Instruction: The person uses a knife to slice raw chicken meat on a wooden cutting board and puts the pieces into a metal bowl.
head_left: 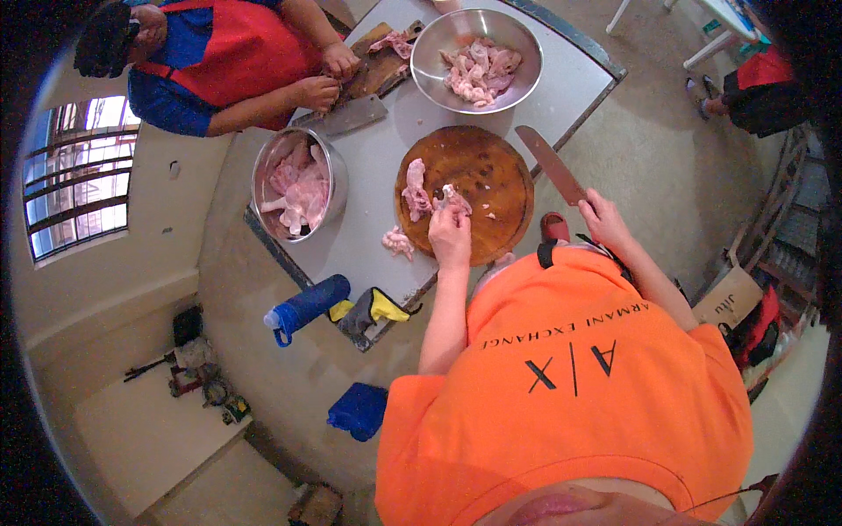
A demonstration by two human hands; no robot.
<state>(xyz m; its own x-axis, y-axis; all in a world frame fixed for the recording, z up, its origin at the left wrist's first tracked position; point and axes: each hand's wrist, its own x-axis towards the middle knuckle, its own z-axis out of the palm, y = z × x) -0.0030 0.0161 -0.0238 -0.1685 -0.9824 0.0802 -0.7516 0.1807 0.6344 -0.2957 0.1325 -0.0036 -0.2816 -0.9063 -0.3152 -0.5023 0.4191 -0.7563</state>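
Observation:
My left hand [451, 237] is closed on a piece of raw chicken [454, 200] over the round wooden chopping board [509, 175]. In my right hand [603, 217], off the board's right side, is a large knife [551, 165], its blade pointing up and away. Another strip of raw chicken [416, 188] lies on the board's left part, with small scraps nearby. A pale clump of chicken trimmings [397, 243] rests on the table left of the board. Beyond the board, a wide steel bowl [425, 83] holds cut chicken pieces. A deeper steel bowl [266, 171] at the left holds larger ones.
Across the white table [386, 140], a person in a red apron [232, 53] works at a rectangular board [379, 72] beside a cleaver [349, 115]. A blue bottle [309, 307] and yellow-grey cloth [386, 307] are at the near left corner. Another person [763, 92] is at far right.

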